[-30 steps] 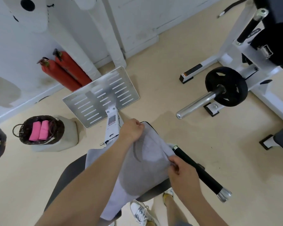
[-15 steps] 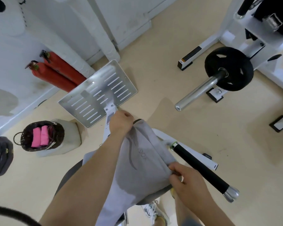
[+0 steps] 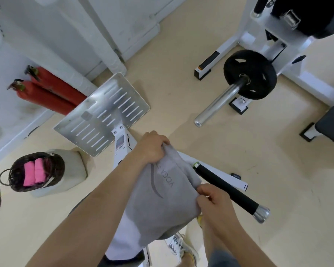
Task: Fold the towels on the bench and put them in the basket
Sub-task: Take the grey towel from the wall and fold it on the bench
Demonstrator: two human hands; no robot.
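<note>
Grey towel [image 3: 162, 205]: left hand [image 3: 152, 147] grip and right hand [image 3: 214, 201] grip each pinch opposite corners, stretching it taut for folding.

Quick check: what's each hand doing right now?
Left hand: closed, gripping the far corner of the grey towel.
Right hand: closed, pinching the grey towel's near edge.

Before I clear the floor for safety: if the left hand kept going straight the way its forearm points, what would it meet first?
Probably bare floor. The left hand, gripping the grey towel, points up-frame between the slotted metal plate and the barbell sleeve. Depth is unclear from this view.
</note>
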